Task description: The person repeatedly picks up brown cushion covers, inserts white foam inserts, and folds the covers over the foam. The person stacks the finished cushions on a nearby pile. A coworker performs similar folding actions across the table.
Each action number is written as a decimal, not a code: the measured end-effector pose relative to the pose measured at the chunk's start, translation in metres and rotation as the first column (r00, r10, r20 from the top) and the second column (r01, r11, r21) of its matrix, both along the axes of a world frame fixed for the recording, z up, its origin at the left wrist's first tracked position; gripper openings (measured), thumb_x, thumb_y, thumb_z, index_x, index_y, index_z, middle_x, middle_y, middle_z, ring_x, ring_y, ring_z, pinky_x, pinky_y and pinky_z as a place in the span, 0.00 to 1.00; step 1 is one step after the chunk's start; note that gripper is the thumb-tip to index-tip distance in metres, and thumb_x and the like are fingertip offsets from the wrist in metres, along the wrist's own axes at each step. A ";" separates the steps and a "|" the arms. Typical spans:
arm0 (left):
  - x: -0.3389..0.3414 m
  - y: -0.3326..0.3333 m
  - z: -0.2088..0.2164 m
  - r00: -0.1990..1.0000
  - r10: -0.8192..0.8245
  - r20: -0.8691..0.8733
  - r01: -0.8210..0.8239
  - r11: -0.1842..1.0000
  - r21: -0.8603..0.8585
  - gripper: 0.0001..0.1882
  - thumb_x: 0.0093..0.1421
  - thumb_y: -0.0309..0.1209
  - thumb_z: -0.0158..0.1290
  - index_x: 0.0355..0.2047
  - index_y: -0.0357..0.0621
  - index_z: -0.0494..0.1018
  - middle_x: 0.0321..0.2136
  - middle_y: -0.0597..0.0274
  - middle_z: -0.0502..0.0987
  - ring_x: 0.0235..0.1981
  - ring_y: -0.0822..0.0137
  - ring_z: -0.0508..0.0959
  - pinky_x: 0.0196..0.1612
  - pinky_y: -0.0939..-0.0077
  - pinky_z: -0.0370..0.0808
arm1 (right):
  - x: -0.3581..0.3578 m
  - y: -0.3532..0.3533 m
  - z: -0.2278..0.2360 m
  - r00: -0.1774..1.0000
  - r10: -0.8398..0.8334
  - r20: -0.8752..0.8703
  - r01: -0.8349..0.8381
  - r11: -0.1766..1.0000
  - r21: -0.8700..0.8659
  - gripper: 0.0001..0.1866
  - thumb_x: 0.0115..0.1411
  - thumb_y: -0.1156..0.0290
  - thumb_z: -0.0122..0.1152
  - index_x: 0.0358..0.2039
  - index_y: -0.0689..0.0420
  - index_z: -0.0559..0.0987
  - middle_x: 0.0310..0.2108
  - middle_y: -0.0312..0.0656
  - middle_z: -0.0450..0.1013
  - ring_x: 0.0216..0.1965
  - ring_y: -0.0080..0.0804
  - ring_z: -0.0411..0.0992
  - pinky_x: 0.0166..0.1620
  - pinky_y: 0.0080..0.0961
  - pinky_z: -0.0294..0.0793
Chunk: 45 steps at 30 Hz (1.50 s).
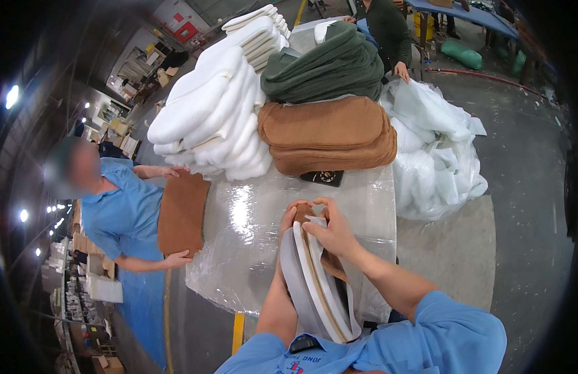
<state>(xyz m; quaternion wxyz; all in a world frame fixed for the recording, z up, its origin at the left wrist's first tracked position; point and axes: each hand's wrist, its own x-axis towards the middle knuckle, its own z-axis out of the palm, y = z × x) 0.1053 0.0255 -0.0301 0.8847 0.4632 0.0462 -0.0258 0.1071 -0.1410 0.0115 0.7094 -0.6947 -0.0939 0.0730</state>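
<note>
Standing on edge against my body is a long cushion cover (326, 290), with pale grey fabric sides, a white band and a tan strip like a zipper along its length. Brown fabric shows at its far end and inside its right side. My left hand (291, 218) wraps round the far end from the left, its fingers partly hidden. From the right, my right hand (332, 232) grips the same end, thumb pressed on the top edge. What fills the cover is hard to make out.
A plastic-wrapped table (251, 274) bears stacks of white cushions (208, 106), brown cushions (329, 131) and dark green cushions (326, 65), plus a black flat object (323, 177). At left a co-worker (123, 206) holds a brown panel (183, 215). Clear plastic bags (435, 156) lie at right, near another person (388, 31).
</note>
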 end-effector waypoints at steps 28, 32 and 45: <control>0.018 -0.027 0.009 0.950 0.158 0.270 -0.313 0.472 0.824 0.12 0.71 0.24 0.53 0.51 0.32 0.79 0.55 0.48 0.81 0.54 0.61 0.80 0.58 0.71 0.74 | 0.074 -0.018 -0.049 0.857 0.499 0.126 -0.487 0.866 -0.115 0.18 0.73 0.58 0.53 0.37 0.60 0.80 0.30 0.50 0.78 0.31 0.42 0.75 0.38 0.37 0.72; 0.016 -0.029 0.000 0.954 0.239 0.182 -0.300 0.762 0.574 0.10 0.73 0.24 0.50 0.48 0.33 0.78 0.56 0.55 0.78 0.51 0.66 0.78 0.57 0.74 0.72 | 0.075 -0.018 -0.035 0.790 0.561 0.248 -0.469 0.813 -0.344 0.16 0.71 0.59 0.53 0.34 0.59 0.80 0.32 0.53 0.79 0.36 0.54 0.77 0.40 0.45 0.74; -0.002 -0.002 -0.020 0.940 0.247 0.237 -0.331 0.833 0.444 0.10 0.75 0.32 0.49 0.43 0.39 0.78 0.62 0.56 0.71 0.65 0.63 0.68 0.69 0.66 0.60 | 0.048 0.003 -0.018 0.739 0.569 0.360 -0.360 0.786 -0.503 0.12 0.68 0.63 0.55 0.32 0.59 0.75 0.31 0.50 0.77 0.34 0.55 0.77 0.38 0.50 0.75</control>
